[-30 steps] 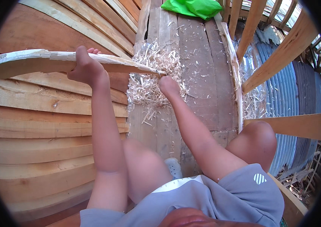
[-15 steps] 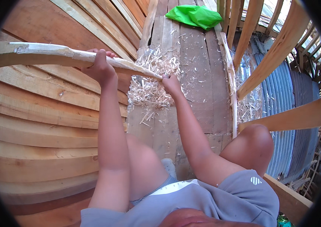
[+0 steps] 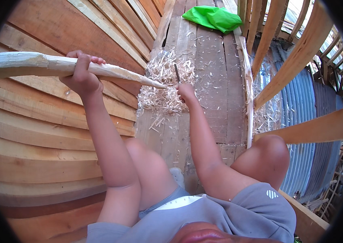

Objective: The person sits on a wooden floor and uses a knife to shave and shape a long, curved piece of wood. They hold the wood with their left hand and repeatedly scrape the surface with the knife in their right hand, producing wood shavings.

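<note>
My left hand (image 3: 81, 77) is wrapped round a long, pale wooden pole (image 3: 127, 75), stripped of bark and tapering to a point on its right. The pole's thick end runs out at the left rim of the view. In my right hand (image 3: 186, 93) is a knife (image 3: 176, 73), its thin dark blade pointing away from me and its handle hidden in my fist. A small gap separates the knife from the pole's tip. Below both lies a heap of curled wood shavings (image 3: 165, 101) on the floor.
Stacked wooden boards (image 3: 38, 137) form a wall at the left. Plank flooring (image 3: 212, 81) carries scattered shavings, with a bright green plastic bag (image 3: 212, 18) at the far end. Wooden railing slats (image 3: 289, 56) stand at the right, with corrugated metal sheets (image 3: 297, 109) beyond them.
My left hand has shifted left along with the pole. The right hand has come away from the pole's tip, and the knife blade now shows upright.
</note>
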The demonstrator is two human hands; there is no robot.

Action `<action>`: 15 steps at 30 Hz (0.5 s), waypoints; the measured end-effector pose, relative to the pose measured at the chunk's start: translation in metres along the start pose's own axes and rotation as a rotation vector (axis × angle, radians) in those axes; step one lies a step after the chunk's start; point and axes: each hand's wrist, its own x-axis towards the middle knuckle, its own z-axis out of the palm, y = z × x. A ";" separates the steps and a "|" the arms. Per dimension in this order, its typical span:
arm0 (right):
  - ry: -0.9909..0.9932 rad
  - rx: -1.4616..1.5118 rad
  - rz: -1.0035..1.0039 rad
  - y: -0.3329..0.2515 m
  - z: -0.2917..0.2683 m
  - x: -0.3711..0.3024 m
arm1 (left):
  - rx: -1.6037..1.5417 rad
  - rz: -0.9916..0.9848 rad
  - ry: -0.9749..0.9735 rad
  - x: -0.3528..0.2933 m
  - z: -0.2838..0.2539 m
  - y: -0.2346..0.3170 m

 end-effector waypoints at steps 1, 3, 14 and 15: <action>-0.021 -0.051 0.005 0.000 -0.002 -0.001 | 0.002 -0.012 -0.011 0.000 0.002 -0.001; -0.098 -0.042 0.047 -0.005 0.010 -0.017 | 0.024 -0.033 -0.020 0.000 -0.001 -0.007; -0.201 0.062 0.173 0.024 0.053 -0.043 | 0.086 -0.001 0.116 0.000 0.007 -0.052; -0.201 0.106 0.186 0.022 0.058 -0.044 | 0.094 0.020 0.141 0.001 0.007 -0.054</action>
